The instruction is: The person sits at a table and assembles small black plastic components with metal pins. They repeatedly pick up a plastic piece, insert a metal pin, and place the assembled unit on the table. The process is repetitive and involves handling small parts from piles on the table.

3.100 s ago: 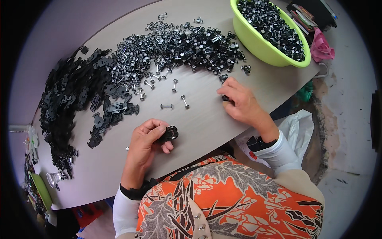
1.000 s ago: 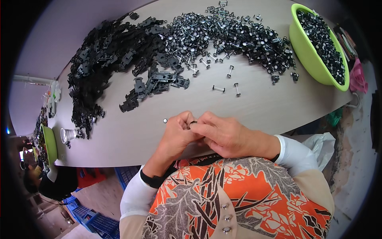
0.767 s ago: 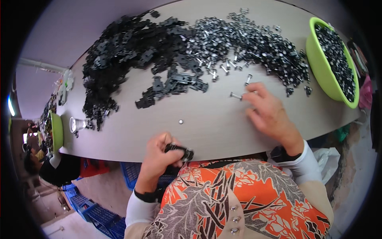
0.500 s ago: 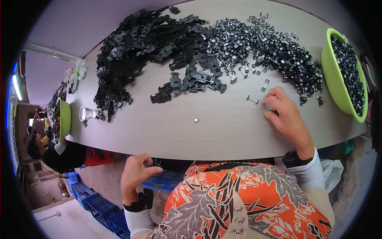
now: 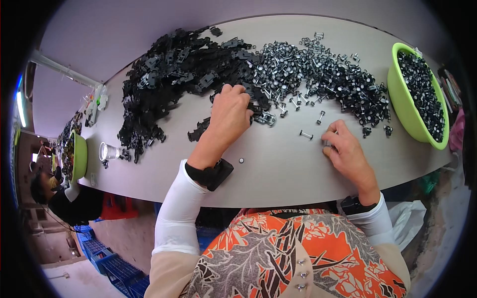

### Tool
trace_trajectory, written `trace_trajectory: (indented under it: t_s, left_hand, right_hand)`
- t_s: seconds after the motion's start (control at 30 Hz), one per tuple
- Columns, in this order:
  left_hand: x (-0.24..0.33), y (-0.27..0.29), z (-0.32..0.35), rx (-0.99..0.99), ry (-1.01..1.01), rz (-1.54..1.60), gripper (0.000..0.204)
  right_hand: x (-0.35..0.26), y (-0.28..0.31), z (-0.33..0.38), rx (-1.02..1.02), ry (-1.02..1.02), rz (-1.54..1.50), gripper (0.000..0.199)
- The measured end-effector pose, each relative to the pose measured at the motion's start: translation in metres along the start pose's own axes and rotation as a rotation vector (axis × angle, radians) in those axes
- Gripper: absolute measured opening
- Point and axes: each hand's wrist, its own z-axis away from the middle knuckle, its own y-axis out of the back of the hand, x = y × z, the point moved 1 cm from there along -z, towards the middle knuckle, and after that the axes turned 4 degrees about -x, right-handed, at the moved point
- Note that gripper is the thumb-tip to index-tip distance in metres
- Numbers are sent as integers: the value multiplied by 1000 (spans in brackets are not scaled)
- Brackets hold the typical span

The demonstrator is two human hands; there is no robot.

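My left hand reaches over a small group of flat black plastic chassis pieces, its fingers curled down among them. The fingertips are hidden behind the hand, so what they grip cannot be made out. Over the right of the table, my right hand has thumb and fingers pinched on a small wheel axle, mostly covered by the fingers. Just left of it lies a loose wheel axle, a metal rod with black wheels at its ends. Another wheel axle lies a little farther off.
A large heap of black chassis pieces adjoins a heap of wheel axles. A green basin full of small parts stands right. At left are a clear cup, another green basin and a seated person. A small round piece lies near.
My left hand has gone from the table's near edge up to the black chassis pieces. My right hand stays by the loose axles, still pinched. The whole view has shifted slightly.
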Motion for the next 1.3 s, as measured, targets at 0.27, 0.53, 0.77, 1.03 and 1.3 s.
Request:
trace_trajectory:
  t_s: [0.27, 0.53, 0.77, 1.03, 1.3]
  left_hand:
    - [26, 14, 18, 76, 134, 547, 17]
    - [72, -3, 37, -451, 522, 1851, 19]
    - [86, -19, 41, -565, 539, 1948, 13]
    - [93, -23, 48, -602, 556, 1915, 14]
    - [103, -21, 48, -561, 504, 1864, 15]
  right_hand:
    - [-4, 4, 2, 98, 26, -125, 31]
    - [-36, 3, 2, 230, 319, -196, 48]
    - [-36, -16, 7, 243, 343, -97, 53]
    - [-33, -17, 14, 177, 330, -167, 56]
    - [-33, -22, 16, 268, 477, -152, 60]
